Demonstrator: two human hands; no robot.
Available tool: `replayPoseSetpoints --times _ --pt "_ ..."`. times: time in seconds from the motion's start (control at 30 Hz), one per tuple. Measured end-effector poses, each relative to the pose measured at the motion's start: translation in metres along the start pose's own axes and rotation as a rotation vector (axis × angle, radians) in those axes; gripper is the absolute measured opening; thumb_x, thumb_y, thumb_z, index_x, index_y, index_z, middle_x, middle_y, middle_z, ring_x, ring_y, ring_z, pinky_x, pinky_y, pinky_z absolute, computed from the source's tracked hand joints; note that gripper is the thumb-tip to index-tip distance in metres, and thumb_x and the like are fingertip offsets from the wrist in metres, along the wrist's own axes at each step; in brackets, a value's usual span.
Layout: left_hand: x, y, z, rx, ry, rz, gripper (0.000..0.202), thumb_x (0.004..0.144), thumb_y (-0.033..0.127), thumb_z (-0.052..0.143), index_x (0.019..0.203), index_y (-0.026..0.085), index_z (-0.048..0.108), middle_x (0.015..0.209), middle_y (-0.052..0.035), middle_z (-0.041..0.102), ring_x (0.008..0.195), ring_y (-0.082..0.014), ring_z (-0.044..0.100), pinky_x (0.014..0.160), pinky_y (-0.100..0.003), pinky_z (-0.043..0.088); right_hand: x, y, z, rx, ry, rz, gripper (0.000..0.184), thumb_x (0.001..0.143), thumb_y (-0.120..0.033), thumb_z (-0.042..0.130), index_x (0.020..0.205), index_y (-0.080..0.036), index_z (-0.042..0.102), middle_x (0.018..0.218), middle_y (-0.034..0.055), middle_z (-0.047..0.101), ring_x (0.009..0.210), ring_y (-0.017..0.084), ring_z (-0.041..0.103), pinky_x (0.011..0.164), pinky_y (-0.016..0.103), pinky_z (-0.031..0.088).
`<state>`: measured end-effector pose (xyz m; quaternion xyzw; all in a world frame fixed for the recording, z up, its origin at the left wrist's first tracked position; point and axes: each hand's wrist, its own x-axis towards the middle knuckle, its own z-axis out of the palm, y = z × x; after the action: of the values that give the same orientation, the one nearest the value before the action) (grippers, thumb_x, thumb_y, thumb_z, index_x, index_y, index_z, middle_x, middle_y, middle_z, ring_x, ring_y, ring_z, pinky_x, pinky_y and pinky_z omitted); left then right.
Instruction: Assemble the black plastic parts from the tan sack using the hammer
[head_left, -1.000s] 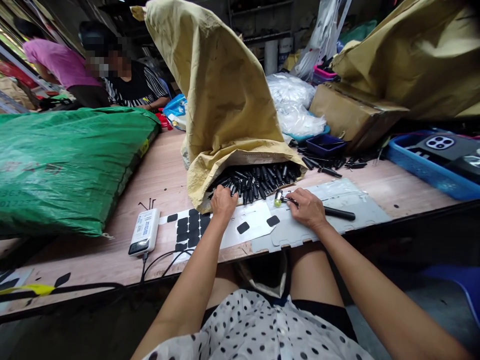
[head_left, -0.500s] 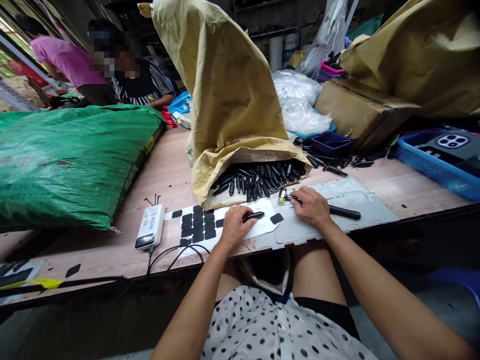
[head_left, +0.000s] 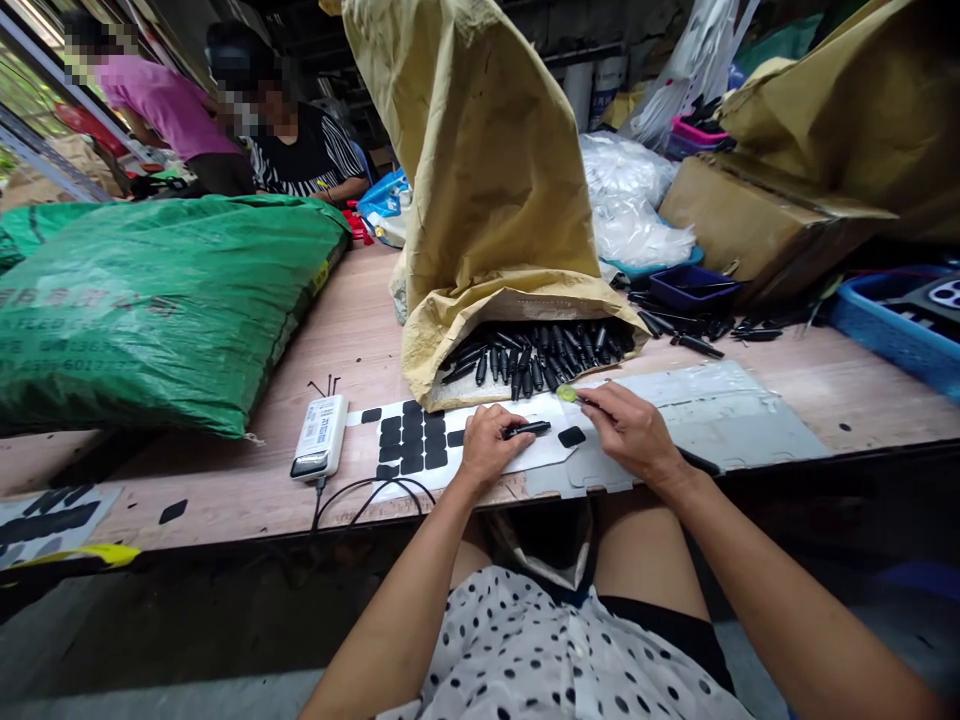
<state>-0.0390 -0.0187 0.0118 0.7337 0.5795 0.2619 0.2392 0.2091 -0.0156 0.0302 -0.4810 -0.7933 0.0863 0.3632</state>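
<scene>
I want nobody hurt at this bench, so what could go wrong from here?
The left hand holds a black pen-shaped part close to the yellow-headed hammer in the right hand; a stray tap might strike the left.

Loose black parts lie at the open mouth of the yellow-brown sack; a bump could spill some.

The cable loops near the left hand; snagging it might tug the white power bank.
</scene>
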Motion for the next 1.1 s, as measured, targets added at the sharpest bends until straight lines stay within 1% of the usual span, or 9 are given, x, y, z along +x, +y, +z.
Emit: replayPoseSetpoints --times 0.13,0.23,0.3,0.43,0.63,0.77,0.87,0.97,1.1 --pt "0.000 -0.002 0.002 -0.008 0.008 0.010 0.019 0.080 0.035 0.080 0.098 0.027 0.079 0.092 -0.0003 0.071 0.096 -0.0210 0.057 0.089 -0.035 0.041 0.002 -0.035 0.006 0.084 -0.064 -0.038 0.029 0.100 -0.026 0.046 0.120 -0.026 0.067 0.099 0.0067 0.070 0.096 0.022 0.065 0.088 0.036 0.054" --pt "0.000 -0.003 0.002 -0.009 0.003 0.021 0.020 0.080 0.036 0.081 0.098 0.027 0.079 0.094 -0.0008 0.071 0.096 -0.0210 0.057 0.089 -0.035 0.041 0.001 -0.046 0.011 0.089 -0.050 -0.058 0.029 0.101 -0.025 0.045 0.121 -0.025 0.066 0.098 0.0067 0.069 0.097 0.022 0.065 0.089 0.034 0.053" --pt "0.000 -0.003 0.001 0.004 0.001 0.013 0.019 0.081 0.037 0.080 0.098 0.028 0.079 0.093 -0.0009 0.071 0.096 -0.0212 0.057 0.088 -0.035 0.042 -0.001 -0.047 0.015 0.049 -0.072 -0.060 0.029 0.100 -0.024 0.046 0.122 -0.026 0.066 0.099 0.0064 0.069 0.097 0.021 0.064 0.087 0.033 0.053" --pt "0.000 -0.002 0.001 0.025 -0.001 -0.005 0.020 0.082 0.037 0.078 0.100 0.030 0.079 0.091 -0.0004 0.071 0.096 -0.0215 0.058 0.089 -0.035 0.042 -0.003 -0.043 0.018 -0.058 -0.169 -0.039 0.028 0.099 -0.023 0.047 0.118 -0.028 0.067 0.096 0.0047 0.070 0.093 0.020 0.064 0.080 0.031 0.052" --pt "-0.001 0.000 0.001 -0.003 0.016 0.002 0.018 0.080 0.034 0.079 0.098 0.029 0.079 0.092 -0.0006 0.071 0.096 -0.0215 0.058 0.089 -0.035 0.043 -0.007 -0.037 0.011 -0.031 -0.096 -0.003 0.030 0.100 -0.024 0.045 0.121 -0.027 0.066 0.096 0.0059 0.069 0.096 0.021 0.065 0.086 0.033 0.052" --pt "-0.001 -0.001 0.001 -0.008 0.019 0.000 0.018 0.080 0.035 0.079 0.097 0.029 0.078 0.091 -0.0003 0.070 0.096 -0.0215 0.058 0.089 -0.036 0.043 -0.011 -0.030 0.008 -0.056 -0.140 0.030 0.028 0.098 -0.025 0.047 0.116 -0.027 0.068 0.096 0.0046 0.070 0.094 0.021 0.065 0.083 0.031 0.051" --pt "-0.001 0.000 0.000 -0.004 0.010 0.002 0.017 0.080 0.033 0.079 0.096 0.028 0.077 0.092 -0.0001 0.070 0.096 -0.0219 0.058 0.089 -0.036 0.042 -0.009 -0.017 0.004 -0.054 -0.084 0.080 0.027 0.097 -0.025 0.049 0.115 -0.026 0.069 0.098 0.0043 0.071 0.095 0.020 0.066 0.083 0.031 0.051" --pt "-0.001 0.000 0.000 -0.009 0.004 0.004 0.017 0.079 0.030 0.079 0.095 0.027 0.076 0.093 0.0001 0.070 0.097 -0.0218 0.058 0.089 -0.036 0.042 -0.006 0.004 -0.003 -0.071 -0.062 0.090 0.026 0.094 -0.023 0.052 0.112 -0.026 0.069 0.101 0.0043 0.072 0.098 0.021 0.066 0.086 0.032 0.051" --pt "-0.001 0.000 -0.001 -0.002 -0.007 -0.004 0.017 0.079 0.029 0.078 0.095 0.026 0.073 0.095 0.0004 0.070 0.097 -0.0222 0.058 0.089 -0.036 0.042 -0.006 0.038 -0.010 -0.135 -0.125 0.023 0.022 0.090 -0.022 0.056 0.105 -0.026 0.072 0.097 0.0041 0.071 0.096 0.022 0.065 0.086 0.034 0.050"
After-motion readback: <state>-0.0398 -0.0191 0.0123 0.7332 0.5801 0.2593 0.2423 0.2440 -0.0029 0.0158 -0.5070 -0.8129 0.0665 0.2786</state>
